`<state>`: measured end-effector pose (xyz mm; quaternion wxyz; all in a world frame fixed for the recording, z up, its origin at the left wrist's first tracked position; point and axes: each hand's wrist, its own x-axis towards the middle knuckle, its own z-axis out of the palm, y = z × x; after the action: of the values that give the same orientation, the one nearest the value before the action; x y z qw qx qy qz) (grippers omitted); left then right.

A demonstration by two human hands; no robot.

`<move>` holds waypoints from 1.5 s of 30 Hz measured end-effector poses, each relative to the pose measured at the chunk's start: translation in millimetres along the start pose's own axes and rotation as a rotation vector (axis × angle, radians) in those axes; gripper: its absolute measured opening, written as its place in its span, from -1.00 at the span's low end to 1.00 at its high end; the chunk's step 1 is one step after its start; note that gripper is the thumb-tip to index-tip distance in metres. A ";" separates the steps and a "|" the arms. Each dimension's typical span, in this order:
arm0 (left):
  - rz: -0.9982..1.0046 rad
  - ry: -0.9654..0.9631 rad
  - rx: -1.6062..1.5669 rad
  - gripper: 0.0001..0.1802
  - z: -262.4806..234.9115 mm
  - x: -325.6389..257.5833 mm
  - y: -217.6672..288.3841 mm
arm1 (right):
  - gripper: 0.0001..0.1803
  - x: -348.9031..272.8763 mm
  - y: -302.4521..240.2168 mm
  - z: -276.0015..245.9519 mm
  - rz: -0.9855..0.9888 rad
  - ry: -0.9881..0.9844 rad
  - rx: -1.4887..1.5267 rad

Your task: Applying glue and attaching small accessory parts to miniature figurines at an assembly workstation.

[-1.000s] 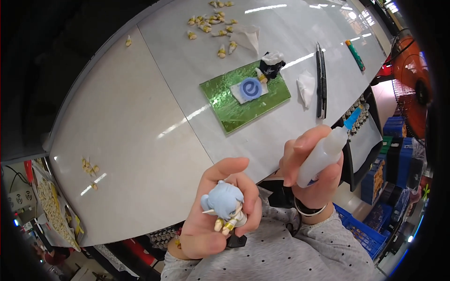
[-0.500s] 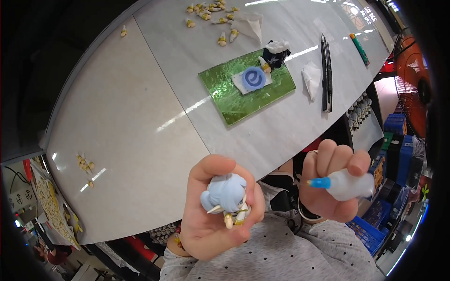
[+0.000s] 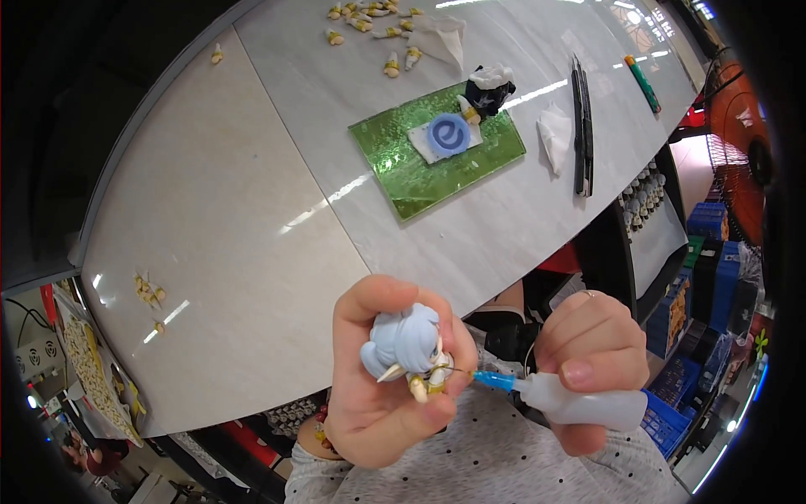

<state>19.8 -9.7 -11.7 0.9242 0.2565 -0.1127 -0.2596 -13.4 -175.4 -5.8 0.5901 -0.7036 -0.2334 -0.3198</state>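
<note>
In my left hand is a small doll figurine with pale blue hair, a pointed ear and white-and-gold clothing. My fingers curl round its back and side, and its face is turned to the right. My right hand grips a white squeeze bottle lying nearly level. The bottle's blue needle tip points left at the figurine's body. Its thin needle reaches the front of the clothing; whether it touches there I cannot tell.
Ahead on the table lies a green glass plate with a blue round cap and a black pouch. Small figurine arms are scattered behind. Black tweezers, a folded tissue and a green marker lie right.
My right hand has turned over and moved the bottle left and down, bringing its needle to the figurine. My left hand stays nearly in place, still holding the figurine.
</note>
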 end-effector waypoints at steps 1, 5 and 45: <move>0.000 0.001 0.001 -0.30 0.1 -0.2 0.0 | -0.44 1.9 -0.5 -0.6 0.010 -0.030 -0.023; 0.010 0.007 0.010 -0.31 -0.2 -0.8 -0.4 | -0.44 4.0 -3.6 -4.8 0.004 -0.097 -0.072; -0.395 0.013 -0.615 -0.47 7.4 -0.8 16.3 | -0.53 43.9 94.7 -148.1 0.502 0.393 -0.621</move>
<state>23.5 -0.3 3.1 0.8908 -0.0149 0.0284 -0.4533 57.7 -341.0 -23.8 0.4431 -0.8083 0.1685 -0.3491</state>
